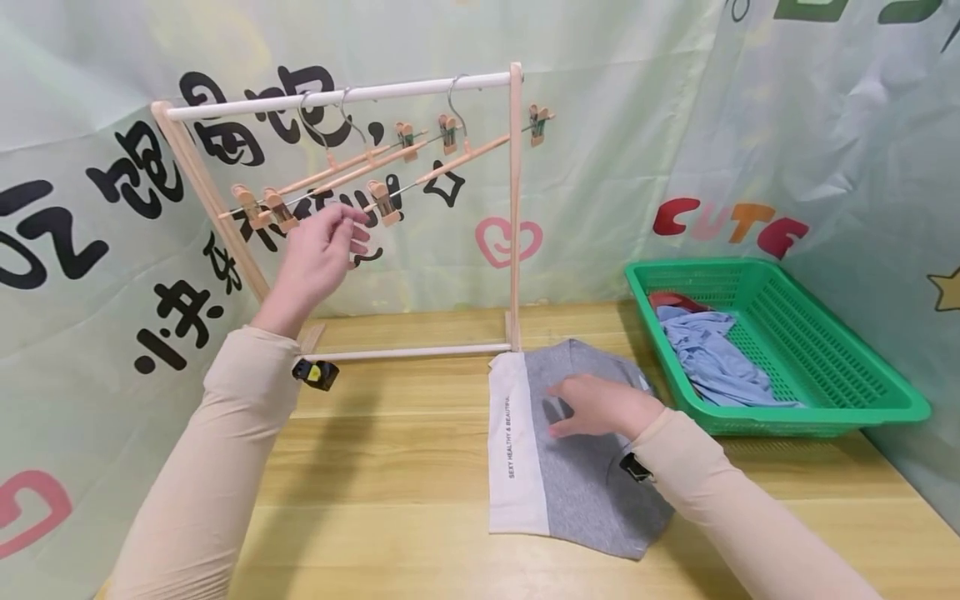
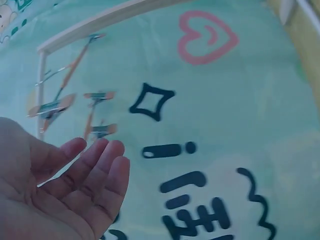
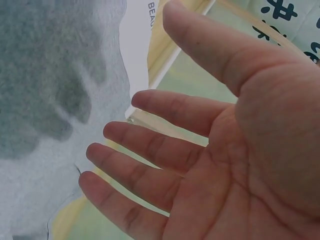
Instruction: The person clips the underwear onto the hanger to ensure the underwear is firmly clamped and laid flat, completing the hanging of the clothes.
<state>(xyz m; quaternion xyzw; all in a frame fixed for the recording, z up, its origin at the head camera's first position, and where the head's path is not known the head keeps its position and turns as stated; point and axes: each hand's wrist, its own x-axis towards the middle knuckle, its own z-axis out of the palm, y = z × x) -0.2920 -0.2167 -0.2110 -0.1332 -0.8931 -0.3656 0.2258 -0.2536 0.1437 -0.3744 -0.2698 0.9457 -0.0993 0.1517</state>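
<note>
My left hand [image 1: 321,250] is raised in front of the small wooden rack, just under the clip hangers [image 1: 352,173] hanging from its top rail. In the left wrist view that hand [image 2: 75,185] is empty, fingers loosely bent. A folded grey and white garment [image 1: 577,492] with printed lettering lies on the table to the right. Over it hovers my right hand [image 1: 603,406], holding nothing. The right wrist view shows this hand [image 3: 210,150] with spread fingers, apart from the cloth [image 3: 40,60], which carries its shadow.
The wooden rack [image 1: 515,217] stands at the back of the table [image 1: 390,483] against a printed cloth backdrop. At the right a green plastic basket [image 1: 825,412] holds a light blue cloth [image 1: 708,354] and a dark red one [image 1: 675,300].
</note>
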